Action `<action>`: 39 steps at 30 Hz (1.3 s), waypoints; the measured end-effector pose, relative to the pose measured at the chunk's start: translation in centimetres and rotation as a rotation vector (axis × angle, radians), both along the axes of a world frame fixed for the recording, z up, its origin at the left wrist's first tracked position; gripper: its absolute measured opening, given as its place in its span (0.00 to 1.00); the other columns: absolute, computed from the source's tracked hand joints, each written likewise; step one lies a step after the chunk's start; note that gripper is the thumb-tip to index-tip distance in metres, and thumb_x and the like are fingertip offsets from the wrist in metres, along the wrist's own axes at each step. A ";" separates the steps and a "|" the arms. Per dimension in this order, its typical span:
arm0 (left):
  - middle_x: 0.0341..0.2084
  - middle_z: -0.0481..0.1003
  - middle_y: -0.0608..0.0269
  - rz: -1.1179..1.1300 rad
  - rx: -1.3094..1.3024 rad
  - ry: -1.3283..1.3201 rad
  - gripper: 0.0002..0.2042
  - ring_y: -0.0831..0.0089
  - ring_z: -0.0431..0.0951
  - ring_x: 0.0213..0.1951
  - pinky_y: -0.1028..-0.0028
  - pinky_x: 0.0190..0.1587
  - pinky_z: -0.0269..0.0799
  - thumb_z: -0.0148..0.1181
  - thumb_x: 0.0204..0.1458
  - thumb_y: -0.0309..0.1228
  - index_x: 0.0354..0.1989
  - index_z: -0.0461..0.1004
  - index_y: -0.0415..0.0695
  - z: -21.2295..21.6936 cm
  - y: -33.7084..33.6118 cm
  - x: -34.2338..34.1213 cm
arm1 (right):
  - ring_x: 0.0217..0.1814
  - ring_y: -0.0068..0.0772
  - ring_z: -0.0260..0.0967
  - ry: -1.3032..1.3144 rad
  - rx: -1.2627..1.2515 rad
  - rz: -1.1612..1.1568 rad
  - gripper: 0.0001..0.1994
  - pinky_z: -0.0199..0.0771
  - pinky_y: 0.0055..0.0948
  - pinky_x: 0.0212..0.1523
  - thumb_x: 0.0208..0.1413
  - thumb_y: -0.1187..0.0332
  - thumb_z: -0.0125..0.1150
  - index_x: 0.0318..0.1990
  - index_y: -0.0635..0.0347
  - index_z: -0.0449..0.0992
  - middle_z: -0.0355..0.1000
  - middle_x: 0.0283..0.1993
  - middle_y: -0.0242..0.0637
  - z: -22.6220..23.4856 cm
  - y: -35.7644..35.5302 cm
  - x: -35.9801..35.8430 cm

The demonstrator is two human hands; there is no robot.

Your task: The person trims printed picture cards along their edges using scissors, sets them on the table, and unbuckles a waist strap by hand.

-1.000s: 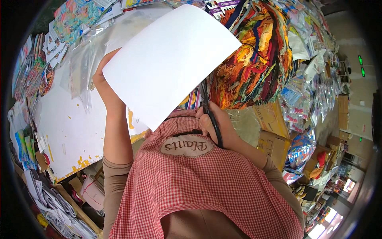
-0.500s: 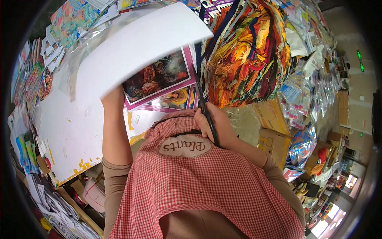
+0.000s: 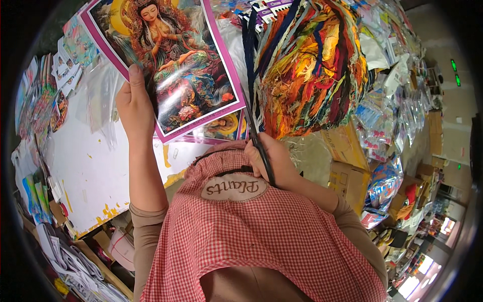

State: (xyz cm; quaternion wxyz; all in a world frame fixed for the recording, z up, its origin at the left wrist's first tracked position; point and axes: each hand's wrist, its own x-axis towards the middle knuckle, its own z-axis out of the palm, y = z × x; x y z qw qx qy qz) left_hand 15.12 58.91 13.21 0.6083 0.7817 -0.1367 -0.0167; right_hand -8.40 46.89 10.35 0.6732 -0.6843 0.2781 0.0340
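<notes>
We find the printed sheet (image 3: pixel 188 75) in the left hand (image 3: pixel 136 103), raised in front of the apron (image 3: pixel 226 221) and above the white table (image 3: pixel 85 171). The grip bears on the sheet's left border: we see the thumb laid along the printed face, pressing the edge, while the fingers behind are hidden from us. Nearly all of the sheet extends up and to the right of that grip, its lower edge slanting upward to the right. We note a glossy surface with bright glare near the middle, a purple border, a thin white inner line, and a colourful picture of a seated figure with palms joined, with a golden disc behind and pink and red flowers below. The top runs out of view. Another purple-bordered print (image 3: pixel 224 125) shows beneath the lower edge. We record the right hand (image 3: pixel 276 158) closed around black scissors (image 3: pixel 260 148), whose blades point up beside the sheet's lower right corner; whether they touch it, we cannot tell
</notes>
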 end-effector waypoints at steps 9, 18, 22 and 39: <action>0.22 0.68 0.72 -0.005 0.026 -0.008 0.24 0.84 0.61 0.26 0.81 0.30 0.57 0.44 0.60 0.48 0.31 0.74 0.35 -0.9 0.9 0.9 | 0.16 0.14 0.59 -0.010 0.016 0.004 0.10 0.61 0.18 0.18 0.59 0.64 0.53 0.33 0.63 0.66 0.62 0.19 0.27 0.0 0.1 -0.1; 0.19 0.65 0.74 -0.046 0.016 -0.038 0.24 0.85 0.58 0.24 0.81 0.26 0.53 0.44 0.60 0.48 0.28 0.72 0.36 -1.2 1.1 0.3 | 0.17 0.16 0.60 -0.114 -0.026 -0.004 0.17 0.60 0.20 0.18 0.56 0.56 0.56 0.31 0.64 0.66 0.62 0.18 0.28 -1.3 0.2 -0.3; 0.19 0.65 0.74 -0.009 -0.011 -0.030 0.24 0.86 0.58 0.23 0.82 0.25 0.53 0.44 0.60 0.48 0.28 0.72 0.36 -1.6 1.1 -0.1 | 0.18 0.14 0.61 -0.143 -0.050 0.054 0.15 0.63 0.17 0.20 0.59 0.57 0.51 0.36 0.64 0.66 0.63 0.22 0.28 -1.8 0.0 -0.4; 0.24 0.71 0.71 -0.051 0.036 -0.014 0.22 0.85 0.64 0.28 0.82 0.31 0.60 0.44 0.61 0.45 0.34 0.75 0.35 -2.2 1.8 -0.7 | 0.21 0.16 0.62 -0.155 -0.017 0.054 0.22 0.65 0.18 0.23 0.57 0.50 0.52 0.39 0.65 0.65 0.64 0.23 0.30 -0.8 0.2 -0.1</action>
